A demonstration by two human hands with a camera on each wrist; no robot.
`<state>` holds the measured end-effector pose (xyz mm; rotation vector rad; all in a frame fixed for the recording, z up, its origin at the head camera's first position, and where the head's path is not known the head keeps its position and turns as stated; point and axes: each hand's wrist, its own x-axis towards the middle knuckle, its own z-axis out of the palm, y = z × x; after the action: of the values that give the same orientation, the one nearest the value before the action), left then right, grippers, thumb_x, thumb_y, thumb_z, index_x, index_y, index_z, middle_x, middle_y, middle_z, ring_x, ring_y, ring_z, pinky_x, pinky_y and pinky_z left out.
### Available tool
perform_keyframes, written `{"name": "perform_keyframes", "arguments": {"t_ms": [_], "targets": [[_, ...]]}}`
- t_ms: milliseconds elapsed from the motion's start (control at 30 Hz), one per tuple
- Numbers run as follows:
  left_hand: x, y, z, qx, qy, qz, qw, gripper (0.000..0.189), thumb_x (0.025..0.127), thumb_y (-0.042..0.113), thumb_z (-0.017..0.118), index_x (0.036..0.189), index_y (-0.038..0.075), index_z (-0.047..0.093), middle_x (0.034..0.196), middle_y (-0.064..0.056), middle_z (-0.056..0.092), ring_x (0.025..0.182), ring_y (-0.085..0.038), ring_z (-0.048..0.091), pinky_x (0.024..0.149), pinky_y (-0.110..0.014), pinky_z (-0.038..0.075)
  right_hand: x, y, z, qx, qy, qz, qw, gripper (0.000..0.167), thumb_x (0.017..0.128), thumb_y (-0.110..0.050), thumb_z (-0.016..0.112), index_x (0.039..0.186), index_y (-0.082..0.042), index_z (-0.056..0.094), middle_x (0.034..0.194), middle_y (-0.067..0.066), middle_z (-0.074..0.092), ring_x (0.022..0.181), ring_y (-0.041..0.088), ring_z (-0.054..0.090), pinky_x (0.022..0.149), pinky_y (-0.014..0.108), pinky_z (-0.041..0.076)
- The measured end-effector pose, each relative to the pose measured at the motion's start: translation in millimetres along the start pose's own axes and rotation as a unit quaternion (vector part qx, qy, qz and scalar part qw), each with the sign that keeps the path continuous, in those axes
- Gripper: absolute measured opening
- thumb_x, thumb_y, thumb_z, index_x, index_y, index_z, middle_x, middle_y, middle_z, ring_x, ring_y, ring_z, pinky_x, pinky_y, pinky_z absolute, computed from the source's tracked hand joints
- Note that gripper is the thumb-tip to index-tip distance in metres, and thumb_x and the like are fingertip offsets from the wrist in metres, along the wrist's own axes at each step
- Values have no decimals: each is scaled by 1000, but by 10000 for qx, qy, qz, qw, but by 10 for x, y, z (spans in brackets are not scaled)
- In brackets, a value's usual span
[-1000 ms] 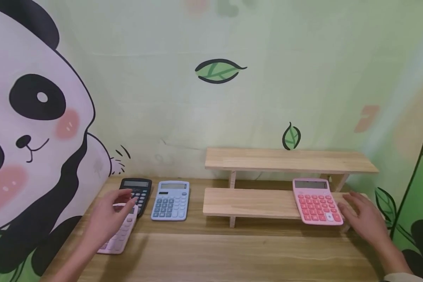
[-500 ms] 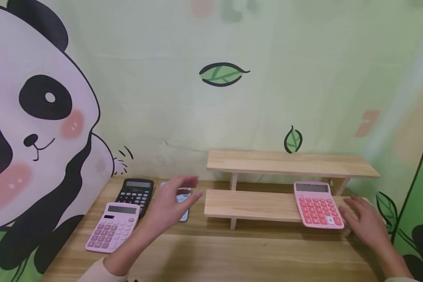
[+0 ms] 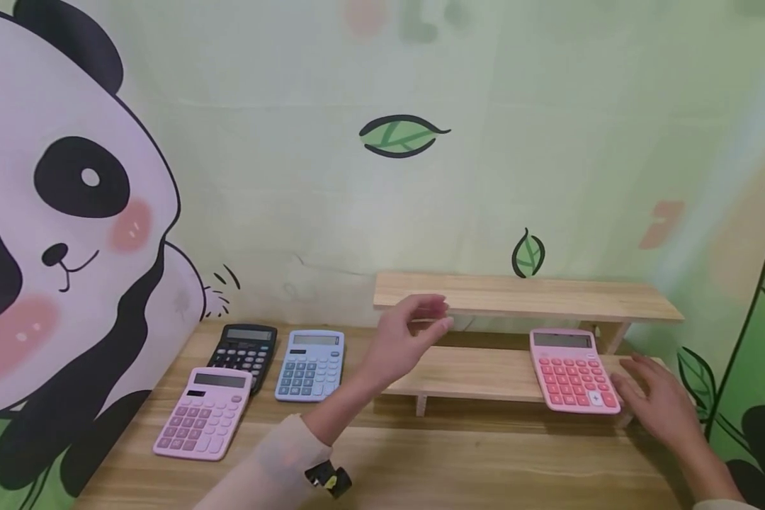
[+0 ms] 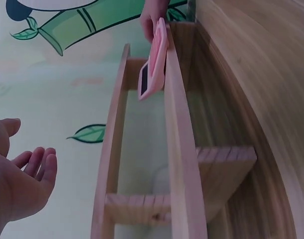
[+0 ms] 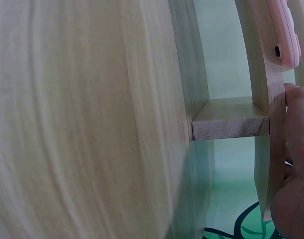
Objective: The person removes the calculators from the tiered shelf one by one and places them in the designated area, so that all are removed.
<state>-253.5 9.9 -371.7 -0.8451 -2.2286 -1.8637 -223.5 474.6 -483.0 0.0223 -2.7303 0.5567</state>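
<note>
My left hand [image 3: 411, 336] hovers in front of the two-tier wooden shelf [image 3: 472, 372], fingers loosely bent and holding nothing. In the left wrist view the same hand [image 4: 25, 181] appears apart from the boards. A pink calculator [image 3: 574, 368] leans on the lower tier toward its right end, keys facing me. Right beside it, my right hand [image 3: 659, 400] lies at the end of that tier with relaxed fingers. Whether the thumb touches the calculator is unclear. In the right wrist view this hand [image 5: 298, 144] is partly cut off at the edge.
On the table's left side lie a blue calculator [image 3: 309, 366], a black calculator [image 3: 245, 350] and a light pink calculator [image 3: 204, 414]. The light pink one overlaps the black one's lower part. Behind stands a wall covering [image 3: 293, 177] with a printed panda [image 3: 83, 248].
My left hand has swept right, from over the light pink calculator, past the blue one, to the shelf. The right hand and the pink calculator stay in place.
</note>
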Motion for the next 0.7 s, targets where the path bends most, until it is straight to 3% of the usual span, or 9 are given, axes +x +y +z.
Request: {"name": "perform_keyframes", "arguments": {"t_ms": [133,300,467,700], "targets": [[65,-63,257,-56,-156,-260,9995,49,101,35,76,142,10,64,128,-1,70,118,-12,67,99,-26,58,9,-6,-1,-19,-15,-2,10000,61,110,-41,55,140,12,55,149,44,41,133,67,37,103,83,30],[73,-229,615,-15,-336,-568,9978,49,99,37,77,139,11,66,127,-1,72,112,-7,69,94,-21,58,19,-9,-6,-22,-11,-8,10000,61,110,-41,55,140,12,55,149,44,41,134,67,36,103,83,30],[14,-368,934,-113,-468,-928,9945,47,99,34,78,135,6,68,120,1,74,107,-4,69,89,-19,58,13,-7,5,5,-58,30,10000,62,110,-42,55,140,11,55,150,43,40,134,67,36,104,83,29],[-130,-390,1271,-537,-743,-1390,9861,38,97,27,80,128,5,72,110,7,74,98,-3,70,81,-18,59,1,2,0,-27,13,-20,10000,61,110,-42,55,139,12,56,149,43,41,133,67,37,104,83,30]]}}
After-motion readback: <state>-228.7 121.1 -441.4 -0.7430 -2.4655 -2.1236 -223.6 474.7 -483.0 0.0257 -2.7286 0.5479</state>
